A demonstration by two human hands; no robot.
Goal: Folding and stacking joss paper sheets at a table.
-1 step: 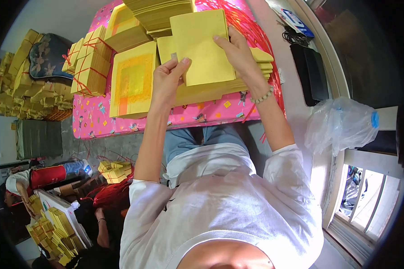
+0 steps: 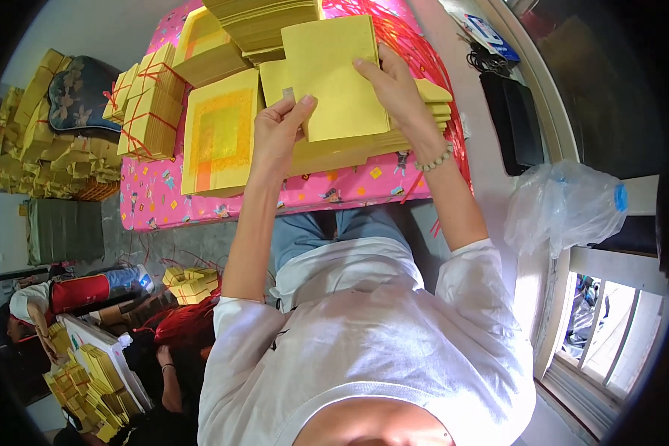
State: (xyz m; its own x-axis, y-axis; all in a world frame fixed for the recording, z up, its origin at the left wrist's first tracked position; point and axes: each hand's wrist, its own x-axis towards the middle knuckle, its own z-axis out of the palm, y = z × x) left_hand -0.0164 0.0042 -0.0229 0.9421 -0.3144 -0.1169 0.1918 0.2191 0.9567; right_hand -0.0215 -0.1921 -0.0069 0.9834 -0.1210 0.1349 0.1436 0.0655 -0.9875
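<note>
A folded-looking stack of plain yellow paper [image 2: 338, 78] is held up over the table between my two hands. At its lower left edge my left hand [image 2: 281, 126] pinches it, thumb on top. A small grey piece [image 2: 288, 93] shows at those fingertips; I cannot make out what it is. My right hand [image 2: 394, 85] grips the right edge, with the thumb across the face and the other fingers partly hidden behind. Under and behind lie more yellow paper stacks [image 2: 327, 154]. Left of my left hand is a stack with a gold and orange square printed on it [image 2: 223, 130].
The pink patterned tabletop [image 2: 152, 201] also bears red-tied yellow bundles [image 2: 152, 119], a tall paper stack [image 2: 264, 26] and red strands [image 2: 416, 44]. To the right are a black case [image 2: 516, 119] and a plastic bag [image 2: 569, 208]. Other people work at a white table [image 2: 115, 346] lower left.
</note>
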